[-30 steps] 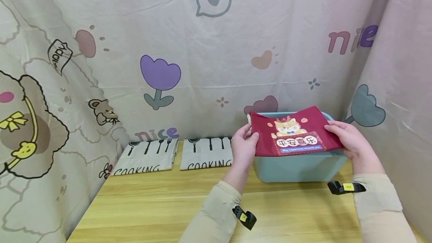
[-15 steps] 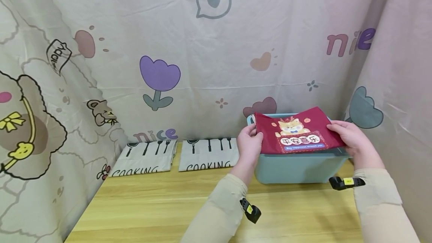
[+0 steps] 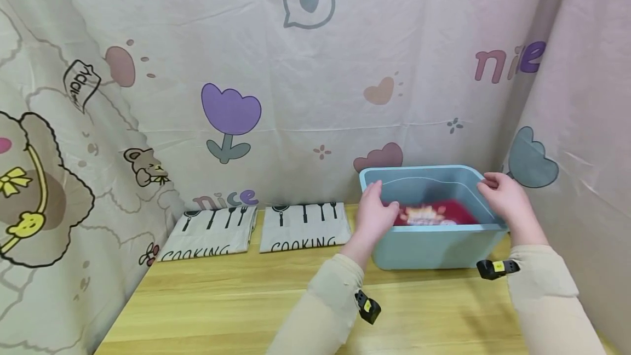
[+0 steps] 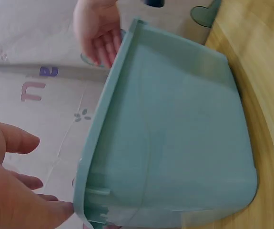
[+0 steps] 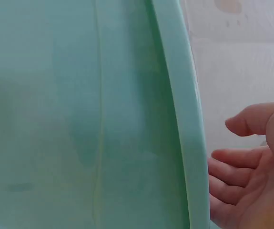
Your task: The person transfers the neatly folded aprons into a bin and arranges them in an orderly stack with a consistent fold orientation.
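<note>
A folded red cloth [image 3: 448, 211] with a cartoon animal print lies inside the light blue plastic bin [image 3: 434, 248], blurred and partly hidden by the front wall. At the bin's left end, my left hand [image 3: 376, 213] is empty, thumb and fingers spread apart. My right hand [image 3: 508, 197] hovers over the right end, also holding nothing. In the left wrist view, the left fingers [image 4: 25, 210] come right to the rim. The right wrist view has the right hand [image 5: 251, 176] with loosely bent fingers beside the bin's rim [image 5: 189, 124].
Two folded white cloths printed "COOKING" lie left of the bin, one farther left [image 3: 212, 234] and one closer [image 3: 303, 229]. All stand on a wooden table [image 3: 236, 300]. A patterned curtain [image 3: 305, 81] hangs behind and on both sides.
Both hands have let go of the red cloth, which has dropped from above the rim into the bin. The left hand has drifted slightly right, with its fingers now spread.
</note>
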The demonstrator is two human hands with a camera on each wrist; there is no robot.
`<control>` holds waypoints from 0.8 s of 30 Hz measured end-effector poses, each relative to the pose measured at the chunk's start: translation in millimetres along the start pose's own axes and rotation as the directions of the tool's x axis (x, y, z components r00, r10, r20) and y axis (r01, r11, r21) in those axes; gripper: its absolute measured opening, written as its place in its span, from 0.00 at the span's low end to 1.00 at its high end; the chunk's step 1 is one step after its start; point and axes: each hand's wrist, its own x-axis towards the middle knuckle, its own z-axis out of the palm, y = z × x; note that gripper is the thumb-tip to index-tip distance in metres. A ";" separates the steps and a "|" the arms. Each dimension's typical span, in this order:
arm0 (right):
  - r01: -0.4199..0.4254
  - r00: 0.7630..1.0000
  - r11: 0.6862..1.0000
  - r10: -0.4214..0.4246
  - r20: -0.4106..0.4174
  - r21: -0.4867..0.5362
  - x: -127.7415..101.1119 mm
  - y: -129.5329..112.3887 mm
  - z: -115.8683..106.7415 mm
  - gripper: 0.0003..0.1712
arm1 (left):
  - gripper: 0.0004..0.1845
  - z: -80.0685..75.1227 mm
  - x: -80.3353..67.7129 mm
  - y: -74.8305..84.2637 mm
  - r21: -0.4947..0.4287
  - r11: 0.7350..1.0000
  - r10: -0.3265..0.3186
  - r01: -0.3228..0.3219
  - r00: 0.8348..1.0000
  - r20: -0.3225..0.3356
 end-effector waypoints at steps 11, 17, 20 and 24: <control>0.193 0.981 0.981 -0.192 -0.019 0.035 -14.0 -28.9 21.2 0.32 | 0.32 -8.7 -27.0 -3.5 0.084 0.988 0.137 -0.133 0.990 -0.044; 0.288 0.958 0.956 -0.287 -0.010 0.055 -26.5 -42.7 34.3 0.31 | 0.32 -25.5 -33.4 -23.7 0.135 0.969 0.220 -0.208 0.972 -0.080; 0.303 0.953 0.951 -0.303 -0.004 0.060 -34.2 -47.9 41.8 0.31 | 0.32 -32.6 -35.4 -35.9 0.182 0.952 0.266 -0.246 0.959 -0.095; 0.339 0.940 0.938 -0.340 -0.004 0.069 -42.0 -55.3 52.6 0.31 | 0.33 -40.5 -37.7 -50.3 0.247 0.936 0.284 -0.252 0.953 -0.107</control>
